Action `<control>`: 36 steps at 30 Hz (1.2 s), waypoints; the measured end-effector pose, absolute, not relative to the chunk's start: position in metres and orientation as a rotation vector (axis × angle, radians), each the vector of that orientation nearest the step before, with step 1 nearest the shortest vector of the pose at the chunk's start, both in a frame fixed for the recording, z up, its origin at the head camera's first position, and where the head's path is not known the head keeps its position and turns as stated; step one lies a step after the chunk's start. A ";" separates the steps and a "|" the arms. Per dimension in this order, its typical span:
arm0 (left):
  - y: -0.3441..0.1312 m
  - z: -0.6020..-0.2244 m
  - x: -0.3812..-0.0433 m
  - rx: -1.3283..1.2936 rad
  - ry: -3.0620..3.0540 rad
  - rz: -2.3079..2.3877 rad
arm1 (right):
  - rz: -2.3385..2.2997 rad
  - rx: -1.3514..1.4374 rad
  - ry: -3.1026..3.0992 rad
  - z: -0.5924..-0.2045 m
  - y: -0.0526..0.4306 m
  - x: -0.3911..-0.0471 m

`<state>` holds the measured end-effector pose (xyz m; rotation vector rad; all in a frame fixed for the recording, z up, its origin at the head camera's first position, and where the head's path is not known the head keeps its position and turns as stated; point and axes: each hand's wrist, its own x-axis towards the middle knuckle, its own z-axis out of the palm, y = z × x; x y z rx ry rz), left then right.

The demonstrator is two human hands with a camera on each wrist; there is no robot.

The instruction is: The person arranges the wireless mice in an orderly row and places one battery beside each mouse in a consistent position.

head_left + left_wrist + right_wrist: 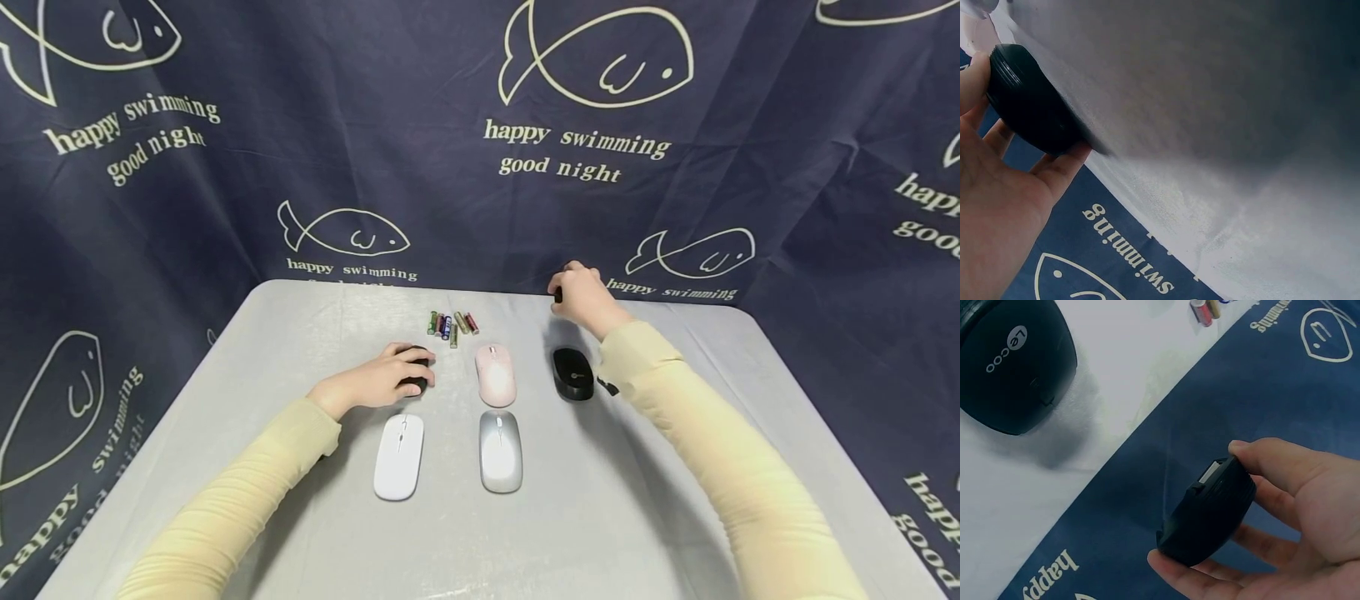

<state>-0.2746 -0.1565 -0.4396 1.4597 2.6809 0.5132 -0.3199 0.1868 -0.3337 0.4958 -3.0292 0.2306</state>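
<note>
My left hand [378, 379] grips a dark rounded computer mouse [1032, 100] on the left of the table, thumb on one side and fingers on the other. Up at the far table edge, my right hand [583, 296] holds a small black curved plastic cover [1210, 512] between thumb and fingers. Small tabs and a pale rectangular piece show on the cover's inner side. Below that hand sits a black Lecoo mouse [573, 373] on the table. Between the hands lies a pink mouse [496, 377].
Several small batteries [447, 323] lie together near the back edge. A white mouse [399, 457] and a silver-grey mouse [500, 452] rest nearer the front of the pale table [585, 533]. A dark blue printed curtain [450, 150] hangs behind and at the sides.
</note>
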 end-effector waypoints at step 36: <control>-0.155 -0.438 -0.272 1.430 2.694 0.512 | 0.362 0.667 -2.752 -0.323 0.190 -0.250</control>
